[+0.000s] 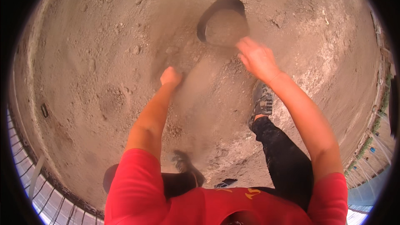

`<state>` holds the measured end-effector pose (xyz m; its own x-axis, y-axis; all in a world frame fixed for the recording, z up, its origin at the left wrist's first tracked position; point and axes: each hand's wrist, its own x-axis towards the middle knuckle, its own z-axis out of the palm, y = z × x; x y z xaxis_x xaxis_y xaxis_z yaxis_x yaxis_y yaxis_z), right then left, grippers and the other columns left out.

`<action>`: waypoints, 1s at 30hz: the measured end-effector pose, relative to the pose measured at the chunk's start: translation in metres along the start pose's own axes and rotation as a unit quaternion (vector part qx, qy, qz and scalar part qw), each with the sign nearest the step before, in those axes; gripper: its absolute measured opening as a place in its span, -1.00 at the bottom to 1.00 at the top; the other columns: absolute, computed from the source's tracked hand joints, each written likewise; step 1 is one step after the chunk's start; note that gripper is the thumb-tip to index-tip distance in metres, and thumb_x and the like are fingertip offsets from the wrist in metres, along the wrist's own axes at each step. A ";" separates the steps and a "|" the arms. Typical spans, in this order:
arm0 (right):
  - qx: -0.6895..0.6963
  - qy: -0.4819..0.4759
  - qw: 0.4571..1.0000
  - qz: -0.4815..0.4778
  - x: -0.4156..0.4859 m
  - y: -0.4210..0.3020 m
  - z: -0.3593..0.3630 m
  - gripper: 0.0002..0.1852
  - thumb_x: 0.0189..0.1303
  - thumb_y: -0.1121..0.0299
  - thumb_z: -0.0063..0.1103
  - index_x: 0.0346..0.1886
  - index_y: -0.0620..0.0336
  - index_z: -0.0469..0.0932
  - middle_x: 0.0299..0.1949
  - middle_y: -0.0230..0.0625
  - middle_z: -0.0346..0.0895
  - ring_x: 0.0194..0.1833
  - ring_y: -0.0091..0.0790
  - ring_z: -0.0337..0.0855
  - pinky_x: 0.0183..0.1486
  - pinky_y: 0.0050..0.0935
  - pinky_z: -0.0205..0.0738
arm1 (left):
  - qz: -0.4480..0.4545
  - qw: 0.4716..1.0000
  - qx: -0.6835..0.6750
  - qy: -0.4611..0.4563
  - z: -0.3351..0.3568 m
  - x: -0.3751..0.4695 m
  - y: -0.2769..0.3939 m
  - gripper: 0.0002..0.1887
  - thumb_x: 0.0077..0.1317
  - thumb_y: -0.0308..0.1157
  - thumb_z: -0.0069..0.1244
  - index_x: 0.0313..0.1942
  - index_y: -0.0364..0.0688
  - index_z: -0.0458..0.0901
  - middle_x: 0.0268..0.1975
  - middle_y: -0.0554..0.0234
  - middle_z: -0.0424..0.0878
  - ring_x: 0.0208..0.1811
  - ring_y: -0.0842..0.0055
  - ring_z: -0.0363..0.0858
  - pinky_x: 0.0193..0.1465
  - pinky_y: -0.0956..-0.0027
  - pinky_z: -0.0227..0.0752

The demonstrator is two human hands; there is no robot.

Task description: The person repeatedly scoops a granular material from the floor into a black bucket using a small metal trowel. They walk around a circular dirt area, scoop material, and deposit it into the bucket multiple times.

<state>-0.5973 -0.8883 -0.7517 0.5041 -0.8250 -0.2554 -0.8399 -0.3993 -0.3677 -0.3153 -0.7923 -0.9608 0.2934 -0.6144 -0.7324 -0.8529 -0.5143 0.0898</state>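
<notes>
A dark, round-rimmed container [202,26], perhaps a bucket or tub, stands on the dirt ahead of me. Brown soil or dust shows inside it, and its near rim is blurred by haze. My right hand [257,58] is at its near right edge, the bent fingertips overlapping the rim; blur hides whether they grip it. Lower and to the left, my left hand [171,76] is curled into a fist close to the ground. A small dark patch shows beside that fist, and I cannot tell whether the hand holds anything.
Dusty ground [93,100] with loose clods and stones spreads all around. My shoe [263,100] is planted just below the right hand; my other foot [184,162] is further back. A small dark loop [44,110] lies at far left. Wire fencing [56,206] curves along the lower left.
</notes>
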 end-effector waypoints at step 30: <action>-0.019 -0.007 1.000 0.001 0.008 0.000 0.018 -0.88 0.14 0.44 0.11 -0.28 0.16 0.41 -0.26 -0.13 0.42 -0.28 0.05 0.55 -0.29 -0.07 0.47 | 0.376 0.871 0.259 0.181 -0.244 -0.138 0.128 -0.81 0.11 -0.42 0.00 -0.27 -0.28 0.54 -0.38 -0.09 0.67 -0.27 0.08 0.67 -0.23 0.09 0.52</action>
<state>-0.5896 -0.8873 -0.7696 0.5054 -0.8203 -0.2676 -0.8473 -0.4133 -0.3335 -0.3596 -0.9196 -0.6836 -0.3947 -0.8578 -0.3293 -0.9160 0.3956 0.0674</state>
